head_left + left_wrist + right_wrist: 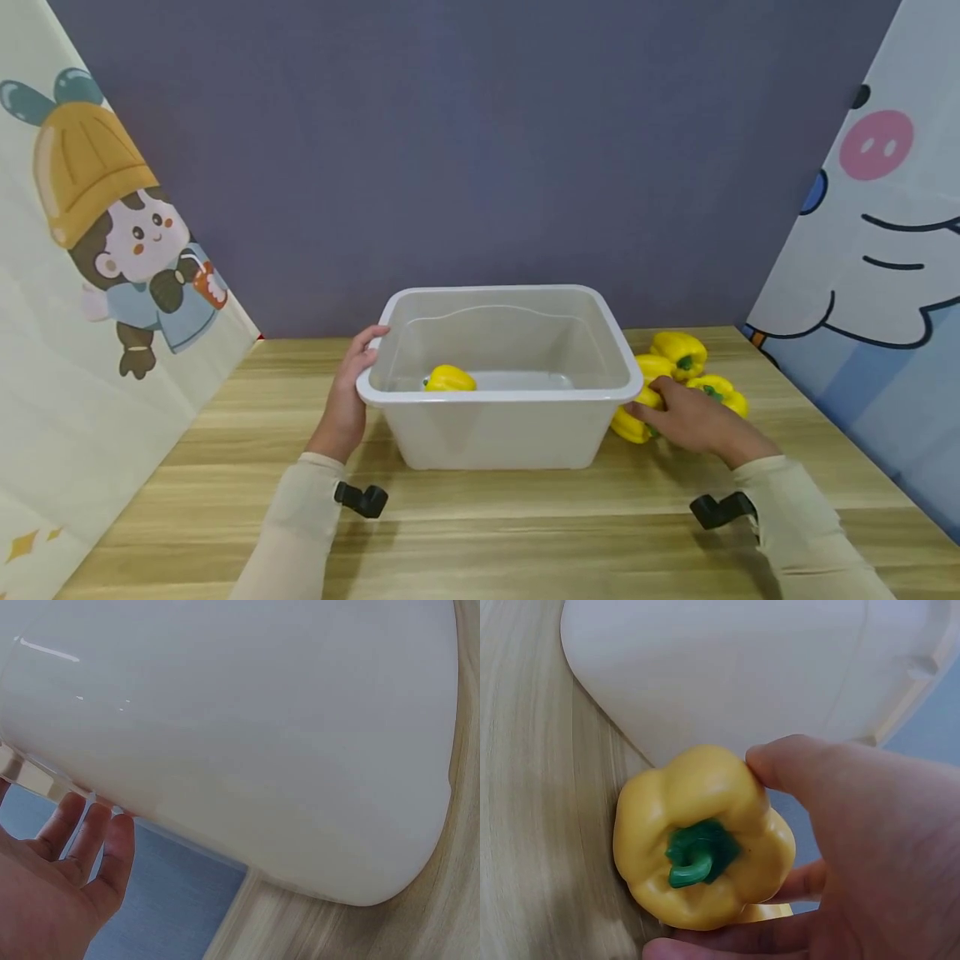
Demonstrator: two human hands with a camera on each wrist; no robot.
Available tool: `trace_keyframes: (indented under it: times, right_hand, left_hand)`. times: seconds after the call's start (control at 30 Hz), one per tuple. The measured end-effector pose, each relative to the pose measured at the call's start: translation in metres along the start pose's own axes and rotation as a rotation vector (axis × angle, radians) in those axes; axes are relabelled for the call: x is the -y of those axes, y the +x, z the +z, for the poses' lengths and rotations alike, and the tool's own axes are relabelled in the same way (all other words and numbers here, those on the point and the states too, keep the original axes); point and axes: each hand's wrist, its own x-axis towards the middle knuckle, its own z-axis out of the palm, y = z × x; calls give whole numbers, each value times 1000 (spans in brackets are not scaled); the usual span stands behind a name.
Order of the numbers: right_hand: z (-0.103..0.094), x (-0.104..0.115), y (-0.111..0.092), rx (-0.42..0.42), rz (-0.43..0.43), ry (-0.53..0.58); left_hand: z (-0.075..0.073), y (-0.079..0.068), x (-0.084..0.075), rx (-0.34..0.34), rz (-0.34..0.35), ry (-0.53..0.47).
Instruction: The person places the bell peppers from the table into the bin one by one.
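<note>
A white plastic bin (495, 433) stands upright on the wooden table, one yellow bell pepper (450, 378) lying inside it. At the bin's left rim, my left hand (347, 398) holds on, a fingertip overlapping the edge; in the left wrist view its bent fingers (114, 859) meet the bin's side. To the right of the bin, my right hand (693, 419) grips another yellow bell pepper (697, 780). The right wrist view shows the thumb on one side, the other fingers round the opposite side, and the green stem facing the camera.
Several more yellow bell peppers (678, 352) are bunched on the table right of the bin, around my right hand. A grey-blue panel (480, 150) rises behind the table (495, 542). Cartoon-printed sheets (225, 358) line both sides.
</note>
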Motion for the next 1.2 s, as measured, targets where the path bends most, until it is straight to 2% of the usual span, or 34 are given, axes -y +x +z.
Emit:
trace_keyframes:
  times: [0.23,0.5,1.2]
  right_hand:
    - [-1,1,0,16,-1,-1]
    - [-3,3,-2,77,14,62]
    - [3,3,-1,54,2,63]
  left_hand:
    - [-1,-1,0,3,5,-12]
    - [-1,-2,1,9,10,-22]
    - [-2,-2,0,18,15,-12]
